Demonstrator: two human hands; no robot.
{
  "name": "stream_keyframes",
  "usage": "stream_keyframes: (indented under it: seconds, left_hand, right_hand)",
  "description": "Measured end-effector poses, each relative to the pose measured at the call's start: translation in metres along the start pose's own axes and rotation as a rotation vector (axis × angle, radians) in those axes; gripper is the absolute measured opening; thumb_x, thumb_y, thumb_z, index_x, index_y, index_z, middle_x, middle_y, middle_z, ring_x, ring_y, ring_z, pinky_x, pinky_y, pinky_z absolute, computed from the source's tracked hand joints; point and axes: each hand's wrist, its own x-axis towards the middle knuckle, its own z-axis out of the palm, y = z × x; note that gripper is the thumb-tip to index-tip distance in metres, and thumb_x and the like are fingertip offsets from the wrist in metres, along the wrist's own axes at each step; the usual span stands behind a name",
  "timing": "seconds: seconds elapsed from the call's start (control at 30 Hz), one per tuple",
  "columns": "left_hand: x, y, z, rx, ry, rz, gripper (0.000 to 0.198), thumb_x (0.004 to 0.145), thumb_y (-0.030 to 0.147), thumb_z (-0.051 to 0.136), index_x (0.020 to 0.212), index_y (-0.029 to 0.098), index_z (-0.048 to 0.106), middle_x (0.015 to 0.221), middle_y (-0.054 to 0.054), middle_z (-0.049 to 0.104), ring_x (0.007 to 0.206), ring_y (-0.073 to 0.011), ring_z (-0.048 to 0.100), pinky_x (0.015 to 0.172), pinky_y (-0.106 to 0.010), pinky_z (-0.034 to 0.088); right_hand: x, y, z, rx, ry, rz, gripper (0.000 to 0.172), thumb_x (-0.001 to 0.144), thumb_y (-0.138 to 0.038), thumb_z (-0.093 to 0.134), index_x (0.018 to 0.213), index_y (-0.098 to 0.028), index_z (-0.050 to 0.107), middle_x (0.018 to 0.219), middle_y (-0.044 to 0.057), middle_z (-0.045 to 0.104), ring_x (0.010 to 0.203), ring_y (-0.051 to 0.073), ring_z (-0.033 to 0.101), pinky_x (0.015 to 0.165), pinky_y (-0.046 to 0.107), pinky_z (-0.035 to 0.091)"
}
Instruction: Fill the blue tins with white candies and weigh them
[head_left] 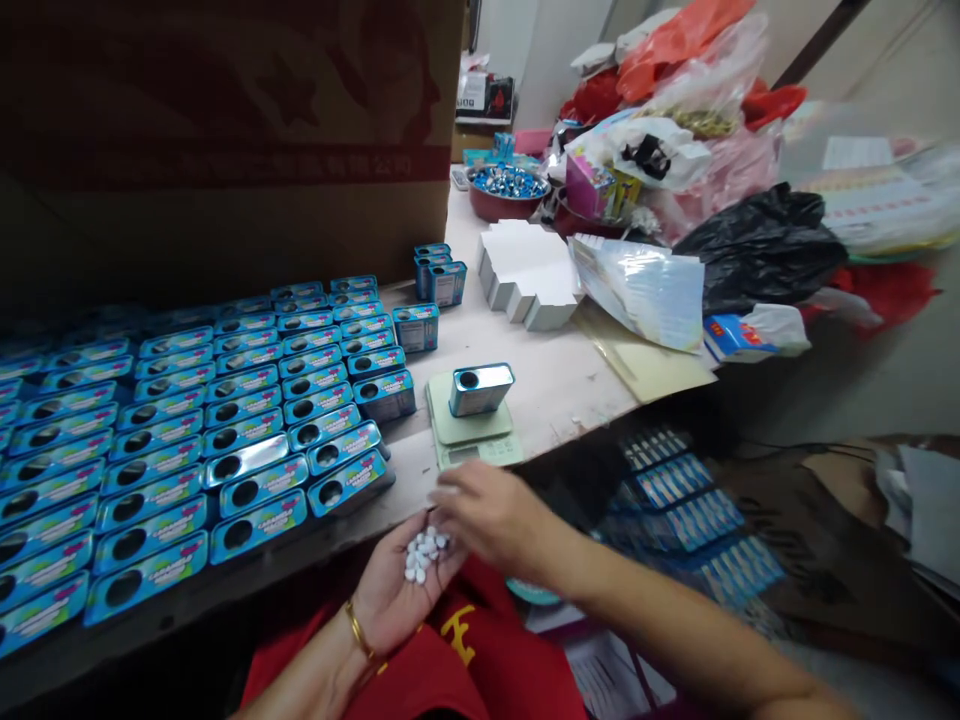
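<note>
My left hand [390, 590] is turned palm up and cupped around several small white candies [424, 552]. Right beside it, my right hand [495, 508] has its fingers bent together over the edge of the palm. Those fingertips are slightly blurred, and whatever they may pinch is hidden. Just beyond both hands, a pale green digital scale [472, 428] lies on the table. On its plate stands a small tin [481, 388] with a bare silver top and a round dark hole.
Rows of blue printed tins [247, 440] with round openings cover the table's left side, below a large cardboard box [225, 130]. White boxes [529, 265] and a red bowl [506, 195] of small blue-and-silver pieces stand farther back. Plastic bags [690, 110] pile up at right.
</note>
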Motion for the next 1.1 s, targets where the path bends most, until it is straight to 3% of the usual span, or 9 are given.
stream_keyframes:
  seconds: [0.1,0.17,0.27,0.4,0.77,0.87,0.93,1.03,1.1]
  left_hand:
    - [0.004,-0.001,-0.004,-0.057,-0.03,-0.021,0.019,0.082,0.013,0.042,0.071,0.011,0.058,0.062,-0.002,0.061,0.058,-0.0083,0.059,0.059,-0.02,0.049]
    - [0.006,-0.003,-0.005,-0.034,-0.011,-0.039,0.017,0.081,0.015,0.044,0.074,0.011,0.058,0.065,-0.001,0.061,0.061,-0.0069,0.058,0.062,-0.018,0.048]
    - [0.006,-0.005,-0.005,0.028,-0.014,-0.046,0.014,0.081,0.018,0.046,0.08,0.011,0.058,0.072,-0.002,0.062,0.067,-0.008,0.058,0.068,-0.021,0.048]
    - [0.006,-0.006,-0.006,0.063,-0.01,-0.067,0.017,0.081,0.019,0.046,0.071,0.01,0.056,0.062,-0.001,0.059,0.059,-0.0083,0.056,0.07,-0.025,0.048]
    - [0.012,-0.001,0.0,0.047,0.01,-0.121,0.015,0.08,0.015,0.046,0.069,0.01,0.055,0.064,-0.002,0.059,0.057,-0.0074,0.056,0.063,-0.022,0.048]
    - [0.014,0.001,0.0,0.037,0.022,-0.137,0.015,0.079,0.014,0.047,0.067,0.01,0.055,0.059,0.0,0.058,0.053,-0.0065,0.056,0.061,-0.02,0.049]
    - [0.014,0.003,0.0,0.059,0.057,-0.14,0.012,0.078,0.014,0.048,0.071,0.009,0.057,0.063,-0.003,0.062,0.061,-0.01,0.06,0.066,-0.024,0.05]
    - [0.012,0.006,0.001,0.099,0.105,-0.14,0.015,0.076,0.015,0.051,0.084,0.005,0.06,0.085,-0.013,0.066,0.084,-0.0198,0.062,0.077,-0.03,0.048]
    - [0.01,0.009,0.004,0.123,0.111,-0.125,0.02,0.076,0.013,0.051,0.092,0.004,0.059,0.098,-0.016,0.063,0.094,-0.0227,0.059,0.082,-0.031,0.047]
  right_hand:
    - [-0.017,-0.027,0.031,0.003,-0.147,-0.024,0.032,0.082,-0.017,0.046,0.113,-0.012,0.045,0.102,0.011,0.053,0.091,0.02,0.047,0.074,0.033,0.044]
    - [-0.023,-0.03,0.042,0.009,-0.168,-0.007,0.032,0.082,-0.014,0.043,0.114,-0.011,0.042,0.099,0.011,0.053,0.091,0.019,0.046,0.074,0.033,0.043]
    - [-0.025,-0.022,0.039,0.068,-0.222,-0.011,0.025,0.084,-0.013,0.042,0.108,-0.013,0.046,0.094,0.008,0.053,0.088,0.016,0.047,0.074,0.029,0.043]
    - [-0.023,-0.015,0.026,0.127,-0.313,0.01,0.015,0.084,-0.014,0.043,0.097,-0.015,0.051,0.093,0.005,0.051,0.085,0.014,0.046,0.069,0.024,0.043]
    - [-0.023,-0.013,0.032,0.153,-0.309,0.009,0.017,0.086,-0.017,0.04,0.096,-0.016,0.053,0.094,0.005,0.055,0.084,0.014,0.048,0.07,0.025,0.046]
    - [-0.023,-0.008,0.029,0.162,-0.243,-0.047,0.025,0.087,-0.019,0.036,0.107,-0.018,0.051,0.098,0.005,0.057,0.087,0.016,0.051,0.073,0.026,0.047]
    - [-0.021,0.005,0.018,0.151,-0.098,-0.048,0.027,0.087,-0.019,0.036,0.109,-0.019,0.051,0.099,0.006,0.057,0.088,0.016,0.052,0.076,0.027,0.047]
    - [-0.013,0.035,-0.009,0.056,0.263,0.186,0.026,0.083,-0.017,0.044,0.107,-0.019,0.054,0.101,0.008,0.055,0.094,0.017,0.051,0.082,0.031,0.045]
    - [-0.006,0.052,-0.025,-0.012,0.414,0.317,0.027,0.081,-0.019,0.049,0.107,-0.019,0.054,0.104,0.009,0.053,0.098,0.02,0.048,0.086,0.036,0.042]
